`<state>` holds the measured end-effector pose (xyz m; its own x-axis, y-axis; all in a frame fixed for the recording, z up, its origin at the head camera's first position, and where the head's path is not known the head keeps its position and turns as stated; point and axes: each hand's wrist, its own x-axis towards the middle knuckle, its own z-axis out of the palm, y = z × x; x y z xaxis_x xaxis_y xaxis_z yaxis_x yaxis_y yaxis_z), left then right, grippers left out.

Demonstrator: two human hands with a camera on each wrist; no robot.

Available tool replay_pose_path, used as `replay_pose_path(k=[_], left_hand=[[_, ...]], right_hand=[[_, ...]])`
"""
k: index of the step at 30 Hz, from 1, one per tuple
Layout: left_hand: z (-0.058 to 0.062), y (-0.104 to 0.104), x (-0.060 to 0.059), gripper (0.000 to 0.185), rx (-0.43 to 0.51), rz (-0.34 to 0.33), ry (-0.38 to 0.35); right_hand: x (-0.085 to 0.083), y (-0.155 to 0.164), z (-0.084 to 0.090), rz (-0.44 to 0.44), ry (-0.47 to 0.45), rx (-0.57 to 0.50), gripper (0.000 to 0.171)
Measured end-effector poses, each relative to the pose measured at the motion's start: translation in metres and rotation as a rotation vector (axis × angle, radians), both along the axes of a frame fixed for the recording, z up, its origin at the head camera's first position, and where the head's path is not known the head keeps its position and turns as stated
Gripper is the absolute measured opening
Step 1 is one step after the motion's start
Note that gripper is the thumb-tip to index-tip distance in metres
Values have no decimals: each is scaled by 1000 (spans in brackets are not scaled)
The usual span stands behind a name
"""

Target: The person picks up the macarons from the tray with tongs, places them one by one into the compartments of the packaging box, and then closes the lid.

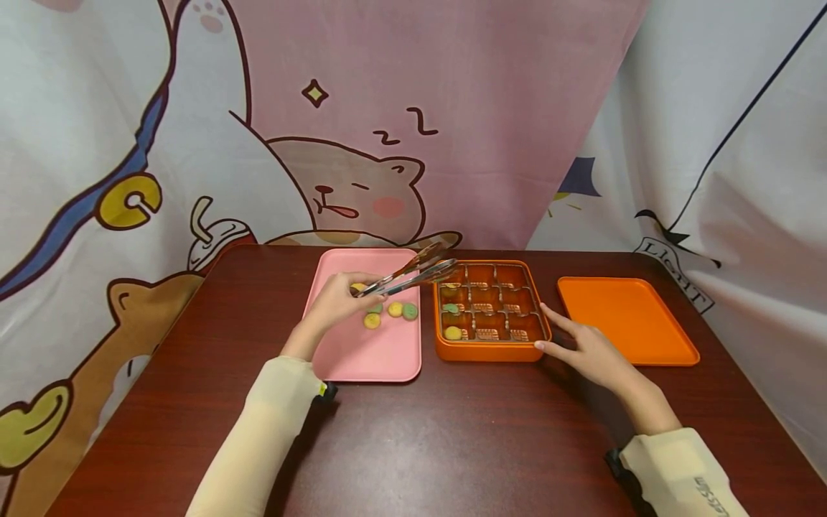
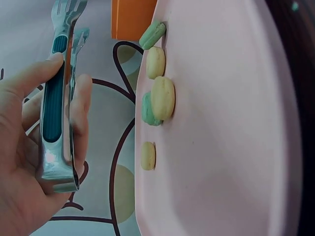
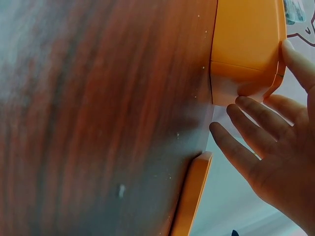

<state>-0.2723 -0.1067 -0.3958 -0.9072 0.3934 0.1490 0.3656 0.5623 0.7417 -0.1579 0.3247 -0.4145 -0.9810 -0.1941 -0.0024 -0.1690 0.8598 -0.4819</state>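
My left hand [image 1: 342,298] holds metal tongs [image 1: 413,276] with dark grips over the pink tray [image 1: 368,359]. The tong tips hover near the back left corner of an orange box [image 1: 491,351], spread apart, with nothing visible between them. Several macarons lie on the tray, among them a green macaron [image 1: 410,311] and a yellow macaron [image 2: 163,98]. Inside the box's clear divided insert, the left column has a yellow macaron [image 1: 453,333] in front, a green one [image 1: 450,308] behind it and a yellow one at the back. With extended fingers, my right hand [image 1: 591,352] touches the box's right side.
An orange lid [image 1: 627,323] lies flat on the dark wooden table [image 1: 465,445], right of the box. Behind the table hangs a cartoon-printed curtain [image 1: 517,129].
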Motion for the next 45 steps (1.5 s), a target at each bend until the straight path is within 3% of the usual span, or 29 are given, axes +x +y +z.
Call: replay_pose_path(k=[16,29,40,45], left_hand=[[1,-15,11,38,21,19,-21],[0,-29,18,38,0,36,33],[0,-41,29,41,11,68,-30],[-1,-46,32,40,-4,71,-24]], right_hand=[[-1,1,0,-6,-4,-3,79],[-1,0,0,-8,-3,-13,80],[0,1,-1,-10,3,-27,79],[0,1,-1,-8,5,-28,79]])
